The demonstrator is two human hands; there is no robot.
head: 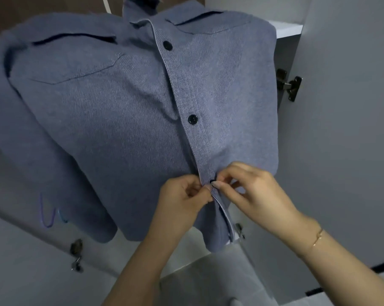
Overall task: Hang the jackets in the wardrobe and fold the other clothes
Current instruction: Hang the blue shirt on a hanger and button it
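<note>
Hanger hooks (pixel 47 215): purple and blue wire curves at the far left, low against the pale wardrobe panel.
Jacket (pixel 111 111): a blue-grey twill jacket hangs inside the open wardrobe, filling the frame's centre, its front buttoned at two dark buttons, one near the collar (pixel 168 45) and one mid-placket (pixel 192 119).
Left hand (pixel 183 198): fingers curled, pinching the left edge of the placket low on the jacket.
Third button (pixel 212 181): partly hidden between the two hands' fingertips; whether it is through its hole cannot be told.
Right hand (pixel 250 191): thumb and forefinger pinch the fabric at that button; a thin gold bracelet (pixel 318 236) circles the wrist.
Door hinge (pixel 289 84): metal, on the white wardrobe door (pixel 345 107) standing open at right.
</note>
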